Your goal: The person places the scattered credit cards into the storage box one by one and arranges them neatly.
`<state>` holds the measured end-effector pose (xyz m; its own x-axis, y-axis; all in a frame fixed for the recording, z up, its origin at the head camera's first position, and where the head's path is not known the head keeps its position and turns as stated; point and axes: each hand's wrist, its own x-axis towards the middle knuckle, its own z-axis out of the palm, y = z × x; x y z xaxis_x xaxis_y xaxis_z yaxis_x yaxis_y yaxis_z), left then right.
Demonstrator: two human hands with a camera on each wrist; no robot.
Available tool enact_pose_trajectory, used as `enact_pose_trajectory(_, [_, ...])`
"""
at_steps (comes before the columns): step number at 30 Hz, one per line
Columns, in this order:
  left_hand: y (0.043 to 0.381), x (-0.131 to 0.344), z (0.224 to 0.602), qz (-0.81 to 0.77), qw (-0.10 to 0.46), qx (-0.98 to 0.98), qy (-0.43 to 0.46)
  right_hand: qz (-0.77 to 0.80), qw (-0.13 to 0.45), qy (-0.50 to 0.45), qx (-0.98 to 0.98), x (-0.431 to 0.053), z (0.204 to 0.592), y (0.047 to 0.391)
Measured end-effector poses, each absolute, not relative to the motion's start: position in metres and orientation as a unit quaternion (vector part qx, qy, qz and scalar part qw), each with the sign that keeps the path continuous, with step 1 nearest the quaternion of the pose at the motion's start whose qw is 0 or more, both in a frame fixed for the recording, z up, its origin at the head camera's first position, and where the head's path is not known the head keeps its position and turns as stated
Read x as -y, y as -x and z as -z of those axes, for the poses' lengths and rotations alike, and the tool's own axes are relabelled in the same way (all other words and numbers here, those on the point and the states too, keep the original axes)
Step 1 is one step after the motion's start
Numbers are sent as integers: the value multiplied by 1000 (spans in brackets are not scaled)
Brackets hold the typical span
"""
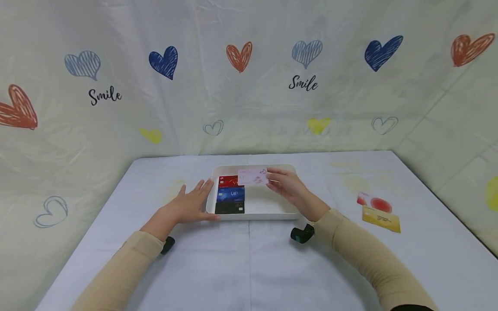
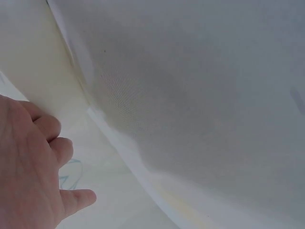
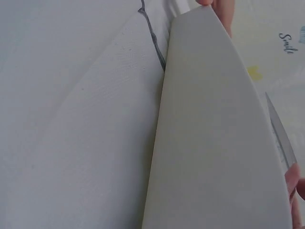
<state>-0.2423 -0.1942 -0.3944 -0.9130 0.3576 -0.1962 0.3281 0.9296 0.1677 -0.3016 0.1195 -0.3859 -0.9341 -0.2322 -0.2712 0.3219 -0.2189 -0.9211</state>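
A shallow white tray [image 1: 272,217] stands on the table. Inside its left part lie a red card [image 1: 226,181], a blue card [image 1: 230,195] and a black card [image 1: 229,208], one below another. My right hand [image 1: 289,188] pinches a pale pink card [image 1: 252,176] by its right edge, above the tray; the card overlaps the red one in the head view. Spread fingers of my left hand [image 1: 186,206] rest against the tray's left side, thumb at the front corner. In the right wrist view, the tray wall [image 3: 209,119] hides the cards inside.
To the right of the tray, a gold card [image 1: 381,219] partly overlaps a pink-and-red card [image 1: 375,202] on the white tablecloth [image 1: 249,263]. Behind the table hangs a pale sheet [image 1: 264,99] printed with hearts. A black wrist camera [image 1: 302,234] sits under the right wrist.
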Motion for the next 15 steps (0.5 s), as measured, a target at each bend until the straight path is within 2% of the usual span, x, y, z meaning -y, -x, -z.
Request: enact_pose_trajectory(15, [242,194,392,-67,112,-975,-178,777,161,-71,-604,-110,393,311])
